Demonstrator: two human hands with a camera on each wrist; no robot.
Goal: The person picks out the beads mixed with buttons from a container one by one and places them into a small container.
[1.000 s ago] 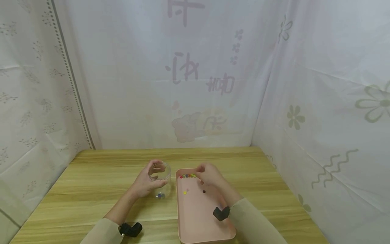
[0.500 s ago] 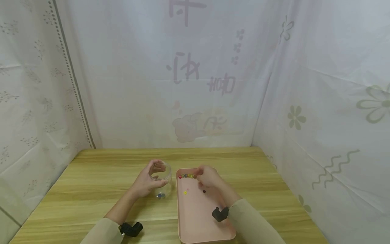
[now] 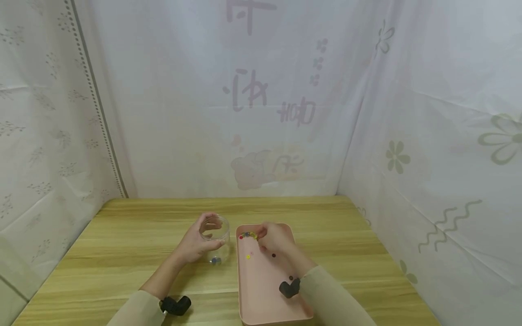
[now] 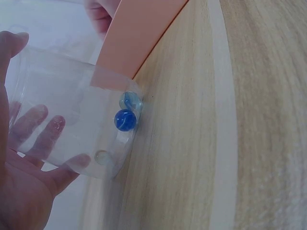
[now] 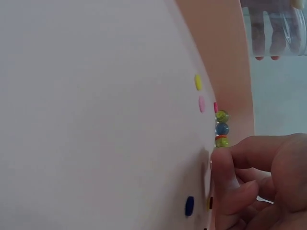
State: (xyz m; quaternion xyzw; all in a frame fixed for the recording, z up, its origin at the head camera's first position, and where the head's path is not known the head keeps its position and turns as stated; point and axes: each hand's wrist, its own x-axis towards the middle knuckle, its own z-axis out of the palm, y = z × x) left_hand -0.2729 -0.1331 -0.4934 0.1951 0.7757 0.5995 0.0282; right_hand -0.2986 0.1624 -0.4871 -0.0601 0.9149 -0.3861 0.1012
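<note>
left hand [image 3: 195,244] grips the jar [image 3: 215,235], two blue marbles [image 4: 126,115] at its bottom. right hand [image 3: 274,236], fingers curled, reaches the marble row [image 3: 248,235] at the tray's [image 3: 261,290] far wall; whether it pinches one, cannot tell. a nudge could scatter that row.

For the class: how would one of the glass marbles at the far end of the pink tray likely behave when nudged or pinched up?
The marbles look round and glossy, so one would probably roll at a nudge until the pink tray wall stops it. Being small and smooth, it may slip from the right hand fingertips. Those in the clear jar look like glass: likely hard, heavyish for their size.
</note>
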